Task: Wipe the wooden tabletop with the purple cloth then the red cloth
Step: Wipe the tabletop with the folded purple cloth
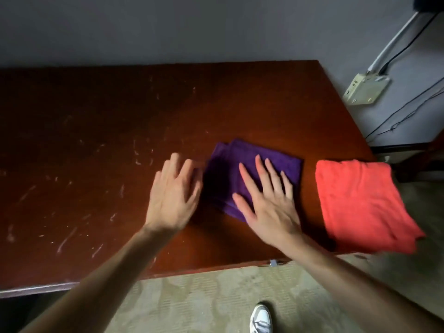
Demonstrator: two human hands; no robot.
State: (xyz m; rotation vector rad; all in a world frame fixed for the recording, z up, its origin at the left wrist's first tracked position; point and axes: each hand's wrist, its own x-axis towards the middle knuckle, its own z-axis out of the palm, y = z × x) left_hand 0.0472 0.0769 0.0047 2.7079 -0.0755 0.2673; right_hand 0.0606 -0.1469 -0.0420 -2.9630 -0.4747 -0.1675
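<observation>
My right hand [269,207] lies flat on the folded purple cloth [254,169], its fingers [262,174] straight and spread wide, gripping nothing. My left hand [171,195] (blurred) is just beside the cloth's left edge, fingers loosely extended and holding nothing. The purple cloth sits near the front right of the scratched wooden surface [96,140]; the folded red cloth [360,203] lies to its right, overhanging the corner.

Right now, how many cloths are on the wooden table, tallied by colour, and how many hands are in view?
Purple cloth: 1, folded, under the right hand
Red cloth: 1, folded, at the right end of the wooden table, overhanging its near edge
Hands: 2, counting the left hand beside the purple cloth
Total: 2 cloths, 2 hands
</observation>
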